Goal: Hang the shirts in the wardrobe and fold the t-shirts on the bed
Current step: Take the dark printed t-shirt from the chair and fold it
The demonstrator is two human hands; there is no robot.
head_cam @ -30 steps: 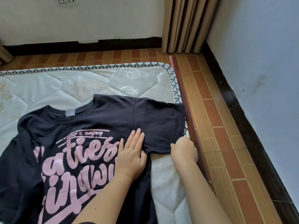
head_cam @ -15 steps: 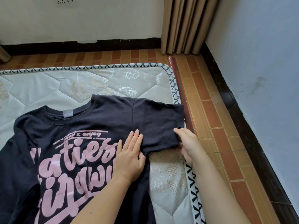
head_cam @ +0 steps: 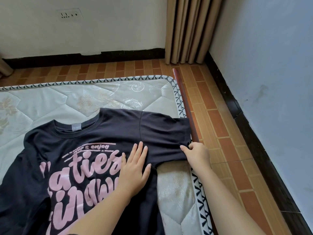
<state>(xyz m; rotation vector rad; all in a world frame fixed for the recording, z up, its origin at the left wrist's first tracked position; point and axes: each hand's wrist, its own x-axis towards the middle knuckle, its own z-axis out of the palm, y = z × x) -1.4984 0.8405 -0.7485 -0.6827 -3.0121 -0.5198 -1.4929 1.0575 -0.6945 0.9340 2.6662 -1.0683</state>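
Note:
A black t-shirt (head_cam: 101, 133) with pink lettering lies face up and spread flat on the white quilted mattress (head_cam: 67, 99), collar toward the far wall. My left hand (head_cam: 135, 168) presses flat on the shirt's chest, just inside the right armpit, fingers straight. My right hand (head_cam: 196, 153) pinches the lower hem corner of the shirt's right sleeve (head_cam: 166, 133) at the mattress's right edge. The shirt's lower part runs out of view at the bottom.
A dark red wooden bed rail (head_cam: 186, 106) runs along the mattress's right side. Beyond it lies brick-patterned floor (head_cam: 220, 133), then a blue wall (head_cam: 271, 65). Beige curtains (head_cam: 188, 29) hang in the far corner. A wall socket (head_cam: 69, 14) sits on the white wall.
My right hand moved up from the sleeve's lower edge to its outer hem corner and now pinches it. The left hand stayed pressed on the shirt.

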